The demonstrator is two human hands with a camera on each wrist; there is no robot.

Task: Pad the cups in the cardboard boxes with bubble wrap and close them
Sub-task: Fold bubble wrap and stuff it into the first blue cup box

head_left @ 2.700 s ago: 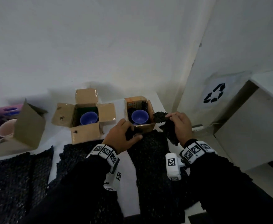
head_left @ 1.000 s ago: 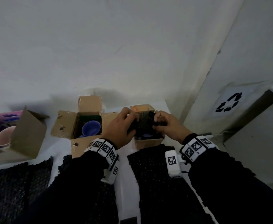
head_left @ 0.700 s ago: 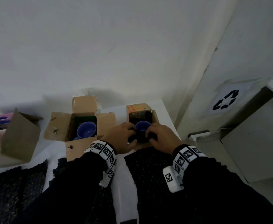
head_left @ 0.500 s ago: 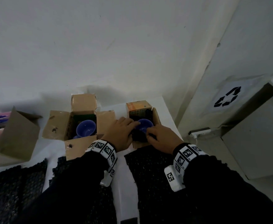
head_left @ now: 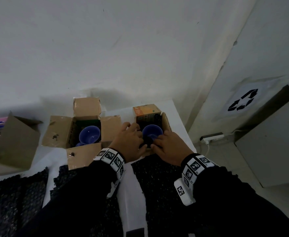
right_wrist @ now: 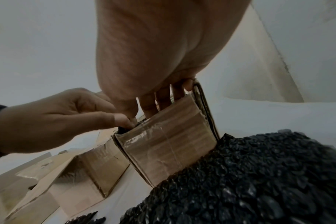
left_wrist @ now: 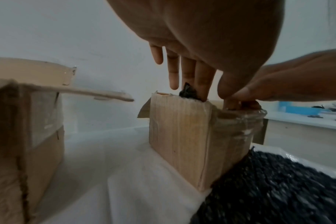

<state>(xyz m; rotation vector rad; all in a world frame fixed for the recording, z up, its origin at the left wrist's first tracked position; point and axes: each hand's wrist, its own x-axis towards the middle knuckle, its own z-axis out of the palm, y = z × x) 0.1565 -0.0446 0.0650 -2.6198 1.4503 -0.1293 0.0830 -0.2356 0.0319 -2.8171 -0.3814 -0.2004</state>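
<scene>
Both my hands are at the small cardboard box [head_left: 165, 121] at the far right of the white bench [head_left: 130, 183]. My left hand [head_left: 129, 141] reaches over its near left corner, fingers [left_wrist: 202, 81] straight and pointing down into the box, pressing a wad of black bubble wrap [left_wrist: 187, 92] that peeks above the rim. My right hand [head_left: 170, 146] comes over the near edge, fingers [right_wrist: 163, 98] dipping down inside the box and pushing the wrap between the wall and the blue cup [head_left: 152, 133], which sits upright in the box with its mouth uncovered. The box flaps stand open. Just left of it a second box [head_left: 58, 132] lies with all four flaps spread and another blue cup [head_left: 89, 137] tilted inside. A third box [head_left: 17, 142] stands further left. Sheets of black bubble wrap [head_left: 159, 178] lie flat on the bench under my forearms, one touching the small box's near side.
</scene>
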